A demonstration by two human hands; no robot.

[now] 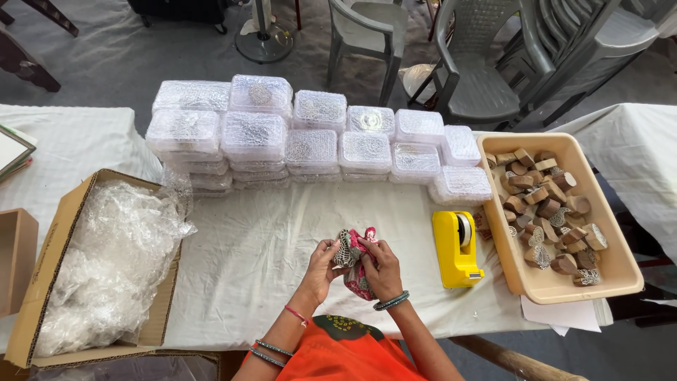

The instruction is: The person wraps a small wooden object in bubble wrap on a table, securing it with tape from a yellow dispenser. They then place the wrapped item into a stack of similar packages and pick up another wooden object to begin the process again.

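A carved wooden block (345, 252) with a pale lattice face sits between both hands over the white tablecloth (254, 247), just in front of the person's orange-clad body. A red patterned cloth (357, 276) is wrapped against it and hangs down below the fingers. The block's patterned face tilts up and to the left; its long axis cannot be made out, since fingers and cloth cover most of it.

The left hand (321, 264) grips the block from the left, fingers curled round its edge. The right hand (383, 271) pinches the cloth and presses it onto the block from the right, thumb on top. Both forearms rise from the bottom edge and converge, wrists bent inward, bangles on each.

Just right of the hands stands a yellow tape dispenser (457, 248), apart from them. Beyond it lies a beige tray (620, 271) filled with similar wooden blocks (546, 208). Stacked clear plastic boxes (310, 141) line the far side of the table. To the left, well apart, an open cardboard box (42, 282) holds bubble wrap (113, 261). Nothing lies between the hands and the table.
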